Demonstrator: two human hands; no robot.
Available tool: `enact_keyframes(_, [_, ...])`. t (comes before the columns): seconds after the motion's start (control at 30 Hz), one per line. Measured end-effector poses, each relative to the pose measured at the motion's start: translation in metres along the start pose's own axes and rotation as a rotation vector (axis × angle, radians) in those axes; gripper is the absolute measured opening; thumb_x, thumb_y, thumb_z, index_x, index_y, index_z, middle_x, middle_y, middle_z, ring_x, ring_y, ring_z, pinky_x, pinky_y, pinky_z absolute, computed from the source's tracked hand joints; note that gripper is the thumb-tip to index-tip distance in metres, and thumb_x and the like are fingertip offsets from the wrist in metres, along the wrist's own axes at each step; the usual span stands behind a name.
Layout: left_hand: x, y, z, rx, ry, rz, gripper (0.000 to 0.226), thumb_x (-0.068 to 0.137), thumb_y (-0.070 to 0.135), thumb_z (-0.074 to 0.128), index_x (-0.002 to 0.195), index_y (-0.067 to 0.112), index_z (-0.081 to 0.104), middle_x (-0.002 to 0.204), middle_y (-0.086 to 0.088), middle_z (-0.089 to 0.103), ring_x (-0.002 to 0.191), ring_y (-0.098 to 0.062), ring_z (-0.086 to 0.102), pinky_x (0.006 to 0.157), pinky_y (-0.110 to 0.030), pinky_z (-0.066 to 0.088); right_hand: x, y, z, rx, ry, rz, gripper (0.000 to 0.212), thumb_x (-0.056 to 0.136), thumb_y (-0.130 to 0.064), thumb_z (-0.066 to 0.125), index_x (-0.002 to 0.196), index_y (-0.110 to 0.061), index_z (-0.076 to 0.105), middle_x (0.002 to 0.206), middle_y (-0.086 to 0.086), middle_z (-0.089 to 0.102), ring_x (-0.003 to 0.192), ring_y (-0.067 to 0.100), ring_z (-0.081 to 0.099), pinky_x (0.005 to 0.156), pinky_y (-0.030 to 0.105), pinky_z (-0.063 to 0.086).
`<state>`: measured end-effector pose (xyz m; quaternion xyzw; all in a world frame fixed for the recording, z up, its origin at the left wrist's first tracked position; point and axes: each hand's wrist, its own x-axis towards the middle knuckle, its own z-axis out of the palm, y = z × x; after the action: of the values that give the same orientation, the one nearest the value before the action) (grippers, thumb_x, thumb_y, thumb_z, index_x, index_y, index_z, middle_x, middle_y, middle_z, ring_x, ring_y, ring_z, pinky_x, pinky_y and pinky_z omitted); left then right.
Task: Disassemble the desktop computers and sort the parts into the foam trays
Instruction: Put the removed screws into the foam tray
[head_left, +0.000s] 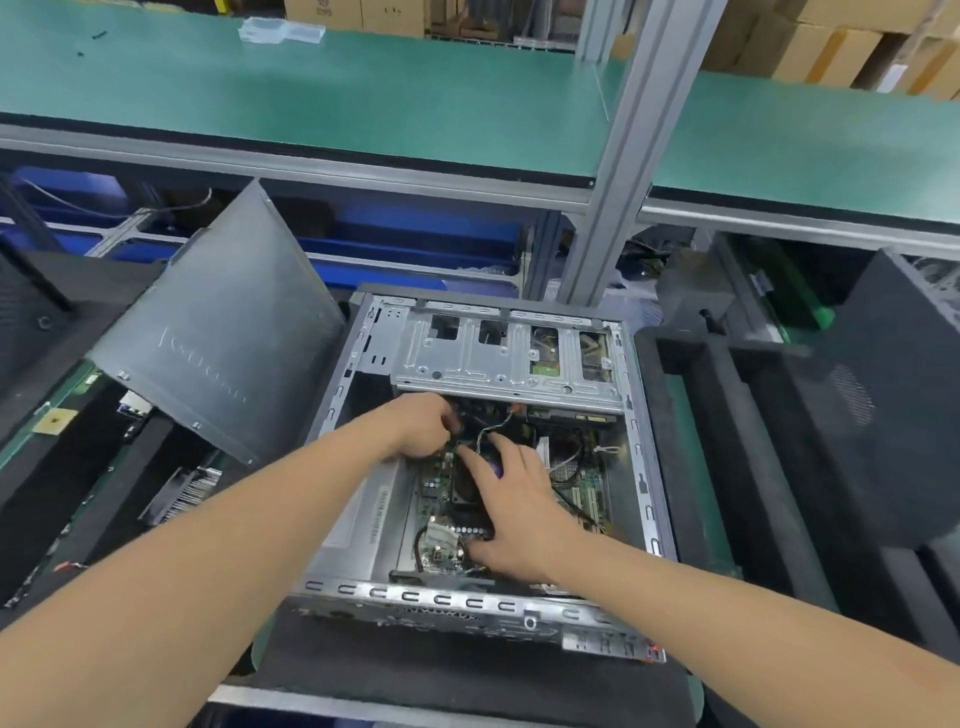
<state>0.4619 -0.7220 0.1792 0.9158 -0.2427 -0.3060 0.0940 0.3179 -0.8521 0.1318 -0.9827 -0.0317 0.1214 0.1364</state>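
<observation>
The right hand (511, 506) lies spread-fingered on the cooler fan (464, 493) inside the computer case (415, 592); the left hand (423, 426) curls just beyond the fan, grasp unclear.

One computer case (441, 597), one side panel (218, 322) — one left hand (421, 423), one right hand (511, 499)

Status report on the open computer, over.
Right hand spread on black square cooler fan. Left hand curled among thin wires, grip unclear. Fan seated in open grey metal case. Silver drive cage overhangs wires.
</observation>
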Motion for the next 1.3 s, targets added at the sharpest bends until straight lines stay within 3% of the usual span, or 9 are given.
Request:
enact_keyframes(0.2, [0.013, -0.001, 0.003, -0.295, -0.132, -0.082, 0.026, 0.104, 0.033, 0.059, 0.115, 0.013, 0.071, 0.105, 0.002, 0.070, 0.093, -0.015, 0.062, 0.081, -0.027, 0.048, -0.002, 0.000, -0.007, -0.071, 0.002, -0.018, 0.109, 0.082, -0.043, 0.077, 0.163, -0.022, 0.006, 0.165, 0.015, 0.002, 0.149, 0.037, 0.008, 0.126, 0.048, 0.018])
enact_keyframes(0.43, [0.006, -0.011, -0.014, 0.368, -0.136, -0.244, 0.031, 0.104, 0.010, 0.044, 0.119, 0.000, 0.069, 0.113, -0.013, 0.067, 0.090, -0.025, 0.054, 0.077, -0.030, 0.043, 0.010, -0.003, -0.015, -0.579, 0.127, -0.262, 0.102, 0.078, -0.034, 0.081, 0.156, 0.001, 0.026, 0.160, 0.025, 0.015, 0.143, 0.040, 0.027, 0.115, 0.046, 0.036])
enact_keyframes(0.57, [0.005, -0.008, -0.014, 0.379, -0.205, -0.267, 0.030, 0.101, 0.002, 0.038, 0.082, 0.004, 0.062, 0.085, -0.012, 0.058, 0.070, -0.023, 0.048, 0.073, -0.032, 0.038, 0.026, -0.009, -0.013, -0.938, 0.061, -0.628, 0.058, 0.092, -0.029, 0.068, 0.145, -0.012, 0.050, 0.146, 0.011, 0.053, 0.139, 0.032, 0.046, 0.120, 0.043, 0.031])
enact_keyframes(0.63, [0.004, -0.009, -0.014, 0.371, -0.191, -0.248, 0.030, 0.103, 0.004, 0.039, 0.085, 0.003, 0.063, 0.088, -0.013, 0.059, 0.076, -0.024, 0.048, 0.075, -0.031, 0.039, 0.030, -0.012, -0.007, -1.092, 0.001, -0.697, 0.051, 0.096, -0.029, 0.065, 0.144, -0.016, 0.053, 0.138, 0.004, 0.060, 0.131, 0.028, 0.054, 0.121, 0.043, 0.030])
enact_keyframes(0.83, [-0.006, -0.008, -0.016, 0.273, -0.142, -0.160, 0.032, 0.104, 0.005, 0.035, 0.101, -0.004, 0.065, 0.118, -0.021, 0.064, 0.101, -0.032, 0.061, 0.083, -0.035, 0.043, 0.032, -0.012, 0.010, -1.307, -0.010, -0.707, 0.075, 0.092, -0.032, 0.069, 0.155, -0.013, 0.035, 0.150, 0.015, 0.041, 0.139, 0.038, 0.041, 0.118, 0.049, 0.034])
enact_keyframes(0.97, [-0.014, -0.009, -0.011, 0.207, -0.050, -0.167, 0.034, 0.100, 0.001, 0.037, 0.067, 0.007, 0.045, 0.085, -0.011, 0.053, 0.064, -0.017, 0.041, 0.062, -0.029, 0.036, 0.036, -0.011, 0.003, -1.325, 0.001, -0.799, 0.079, 0.087, -0.035, 0.075, 0.155, -0.014, 0.038, 0.145, 0.010, 0.045, 0.134, 0.033, 0.045, 0.115, 0.048, 0.037])
enact_keyframes(1.07, [-0.026, -0.007, -0.008, 0.084, 0.030, -0.156, 0.031, 0.099, 0.002, 0.037, 0.104, -0.003, 0.068, 0.119, -0.017, 0.063, 0.090, -0.025, 0.060, 0.080, -0.034, 0.049, 0.046, -0.012, -0.013, -1.256, 0.038, -0.906, 0.056, 0.089, -0.031, 0.073, 0.142, -0.024, 0.055, 0.136, 0.000, 0.055, 0.124, 0.025, 0.054, 0.106, 0.041, 0.045])
enact_keyframes(1.13, [-0.032, -0.011, -0.007, 0.040, 0.077, -0.123, 0.040, 0.099, 0.006, 0.039, 0.131, 0.000, 0.062, 0.137, -0.020, 0.059, 0.114, -0.032, 0.062, 0.098, -0.040, 0.051, 0.053, -0.014, -0.024, -1.223, 0.033, -0.974, 0.030, 0.092, -0.035, 0.070, 0.122, -0.036, 0.070, 0.124, -0.011, 0.065, 0.112, 0.015, 0.062, 0.093, 0.030, 0.050])
enact_keyframes(1.3, [-0.071, -0.008, 0.008, 0.327, 0.391, -0.005, 0.022, 0.100, 0.023, 0.047, 0.119, 0.011, 0.052, 0.116, -0.011, 0.062, 0.101, -0.030, 0.063, 0.076, -0.034, 0.039, 0.059, -0.014, -0.038, -1.157, 0.015, -1.023, 0.021, 0.084, -0.031, 0.074, 0.104, -0.037, 0.074, 0.111, -0.010, 0.071, 0.099, 0.013, 0.066, 0.082, 0.025, 0.052])
